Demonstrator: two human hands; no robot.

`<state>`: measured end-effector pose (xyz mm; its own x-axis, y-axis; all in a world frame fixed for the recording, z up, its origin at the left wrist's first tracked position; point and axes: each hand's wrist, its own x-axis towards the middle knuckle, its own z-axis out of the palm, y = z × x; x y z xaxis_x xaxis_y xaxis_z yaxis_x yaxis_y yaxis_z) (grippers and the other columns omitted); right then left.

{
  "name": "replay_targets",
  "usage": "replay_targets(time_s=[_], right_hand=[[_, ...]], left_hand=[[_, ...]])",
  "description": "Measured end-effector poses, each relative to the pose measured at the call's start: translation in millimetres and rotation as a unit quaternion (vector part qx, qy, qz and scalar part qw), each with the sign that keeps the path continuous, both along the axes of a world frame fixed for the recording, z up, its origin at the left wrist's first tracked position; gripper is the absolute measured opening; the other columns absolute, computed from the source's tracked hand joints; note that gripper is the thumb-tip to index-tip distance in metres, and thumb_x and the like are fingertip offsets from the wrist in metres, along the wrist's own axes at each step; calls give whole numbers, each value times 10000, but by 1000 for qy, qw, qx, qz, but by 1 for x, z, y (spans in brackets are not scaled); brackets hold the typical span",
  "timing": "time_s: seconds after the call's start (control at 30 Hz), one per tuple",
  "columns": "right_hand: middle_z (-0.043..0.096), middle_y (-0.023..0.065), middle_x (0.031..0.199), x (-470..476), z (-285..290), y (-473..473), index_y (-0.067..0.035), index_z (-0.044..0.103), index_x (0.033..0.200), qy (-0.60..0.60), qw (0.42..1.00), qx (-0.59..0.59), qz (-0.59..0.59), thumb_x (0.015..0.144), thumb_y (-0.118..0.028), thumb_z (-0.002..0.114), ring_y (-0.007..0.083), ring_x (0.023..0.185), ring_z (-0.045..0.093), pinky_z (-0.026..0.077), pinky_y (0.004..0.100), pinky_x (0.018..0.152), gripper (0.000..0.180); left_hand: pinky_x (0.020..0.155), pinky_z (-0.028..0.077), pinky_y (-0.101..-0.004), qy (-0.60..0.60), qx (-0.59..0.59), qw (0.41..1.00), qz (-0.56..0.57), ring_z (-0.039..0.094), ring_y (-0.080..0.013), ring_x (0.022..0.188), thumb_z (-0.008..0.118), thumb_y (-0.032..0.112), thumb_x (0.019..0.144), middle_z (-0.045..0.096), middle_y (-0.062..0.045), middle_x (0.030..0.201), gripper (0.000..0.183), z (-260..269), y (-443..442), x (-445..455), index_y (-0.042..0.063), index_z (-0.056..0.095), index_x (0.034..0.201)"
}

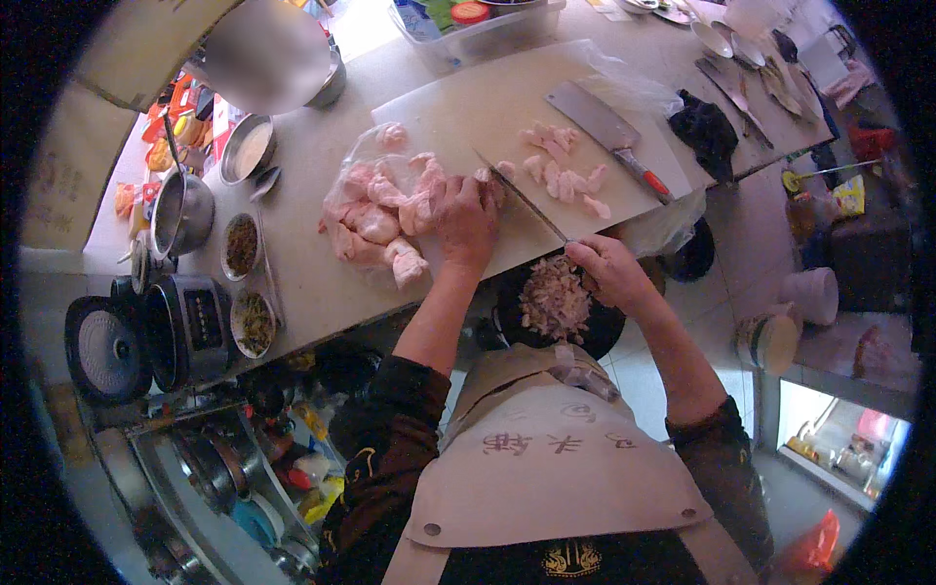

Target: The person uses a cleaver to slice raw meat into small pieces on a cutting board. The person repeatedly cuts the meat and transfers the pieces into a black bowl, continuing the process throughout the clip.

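Observation:
My right hand (610, 272) grips the handle of a slim knife (530, 203), its blade slanting up and left across the white cutting board (468, 95). Beside the blade, the curled fingers of my left hand (466, 216) hold down a piece of raw meat (488, 179), mostly hidden under them. Left of that hand, several larger pieces of pale raw meat, apparently chicken (376, 212), lie on a clear plastic bag. Smaller cut pieces (561, 172) are spread to the right of the knife. Below the board's near edge, a dark pan (610, 333) contains chopped pale pieces (556, 296).
A cleaver (596, 117) with a red-and-grey handle lies on the board's right side, near a black cloth (703, 131). Two bowls of seasoning (241, 245), a steel pot (183, 216) and an open rice cooker (194, 322) stand at left. A plastic bin (497, 40) is behind the board.

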<state>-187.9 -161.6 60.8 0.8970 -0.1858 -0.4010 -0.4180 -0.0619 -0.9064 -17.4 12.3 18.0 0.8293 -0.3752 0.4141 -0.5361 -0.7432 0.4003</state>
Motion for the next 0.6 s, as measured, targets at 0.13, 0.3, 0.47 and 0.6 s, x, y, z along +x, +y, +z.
replay_targets(time_s=[0.13, 0.3, 0.47, 0.6], right_hand=[[533, 10, 661, 37, -10, 5, -47, 617, 877, 4, 999, -37, 12, 1013, -391, 568, 95, 507, 471, 375, 272, 447, 373], [542, 33, 656, 111, -16, 16, -41, 616, 839, -32, 996, -78, 3, 990, -427, 589, 119, 498, 504, 380, 280, 434, 415], [557, 20, 684, 88, -26, -5, -51, 615, 841, -14, 998, -65, 17, 986, -419, 593, 103, 524, 517, 380, 274, 440, 396], [515, -7, 659, 7, -30, -28, -68, 588, 844, -105, 990, -96, 7, 1010, -373, 577, 74, 510, 469, 347, 255, 431, 347]], left_hand=[[898, 472, -476, -25, -17, 999, -21, 598, -351, 1001, 649, 204, 863, 663, -126, 994, 145, -18, 0, 6, 63, 680, 878], [889, 471, -478, -3, -1, 999, -33, 595, -353, 997, 660, 201, 846, 663, -129, 987, 139, 0, 2, 0, 65, 676, 874], [884, 469, -494, -30, -14, 998, -52, 609, -355, 997, 674, 240, 863, 662, -133, 989, 161, -17, 10, 8, 79, 683, 865], [892, 469, -501, -32, -37, 998, -29, 605, -370, 992, 671, 206, 864, 659, -143, 982, 138, -11, 5, 0, 68, 667, 859]])
